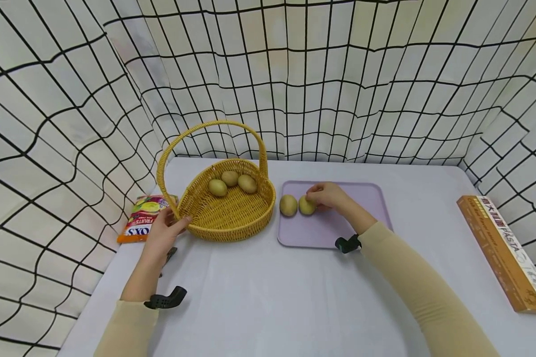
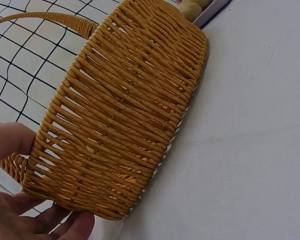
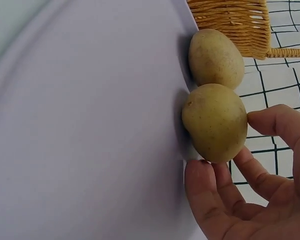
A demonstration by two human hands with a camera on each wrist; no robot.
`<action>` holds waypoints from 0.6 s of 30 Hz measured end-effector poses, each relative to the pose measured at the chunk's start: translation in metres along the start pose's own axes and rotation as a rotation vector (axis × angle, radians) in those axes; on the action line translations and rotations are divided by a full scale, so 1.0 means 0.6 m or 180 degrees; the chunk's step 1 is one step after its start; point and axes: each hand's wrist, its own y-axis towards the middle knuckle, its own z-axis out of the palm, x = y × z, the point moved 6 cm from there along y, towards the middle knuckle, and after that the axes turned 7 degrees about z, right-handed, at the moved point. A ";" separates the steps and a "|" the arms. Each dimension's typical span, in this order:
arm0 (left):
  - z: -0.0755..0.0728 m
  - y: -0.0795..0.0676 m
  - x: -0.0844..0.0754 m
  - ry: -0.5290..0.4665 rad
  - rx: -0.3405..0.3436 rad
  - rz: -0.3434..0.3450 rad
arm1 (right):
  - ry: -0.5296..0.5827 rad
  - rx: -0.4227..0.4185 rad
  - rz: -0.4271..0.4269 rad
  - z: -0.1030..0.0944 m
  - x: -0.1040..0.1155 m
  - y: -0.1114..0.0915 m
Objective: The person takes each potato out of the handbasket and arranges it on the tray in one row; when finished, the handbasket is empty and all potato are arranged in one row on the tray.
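My left hand (image 1: 162, 233) grips the left edge of a yellow woven basket (image 1: 232, 233), by the foot of its tall handle. Thumb and fingers (image 2: 75, 227) lie on both sides of the rim in the left wrist view. Three potatoes (image 1: 247, 184) lie together at the back of the basket. To its right, my right hand (image 1: 328, 196) holds a potato (image 3: 215, 122) between its fingertips, low over or on the lilac tray (image 1: 312, 233). Another potato (image 3: 216, 57) sits against it, on the tray's left side.
A red and orange candy bag (image 1: 145, 218) lies behind my left hand. A long pasta box (image 1: 500, 253) lies at the table's right edge. White cloth covers the table (image 1: 259, 297), and black netting (image 1: 321, 99) over white sheets encloses the back and sides.
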 end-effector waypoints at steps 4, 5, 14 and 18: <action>0.001 -0.001 0.000 -0.0052 -0.0010 0.0013 | -0.0180 -0.0119 -0.0143 -0.006 0.009 -0.002; 0.001 -0.001 0.000 -0.0061 -0.0009 0.0017 | -0.0242 -0.0161 -0.0178 -0.008 0.013 -0.003; 0.002 -0.005 -0.003 -0.0095 0.0013 -0.0011 | -0.0563 -0.0294 -0.0346 -0.024 0.064 -0.019; 0.001 -0.007 -0.003 -0.0101 0.0018 -0.0024 | -0.0711 -0.0360 -0.0474 -0.026 0.096 -0.029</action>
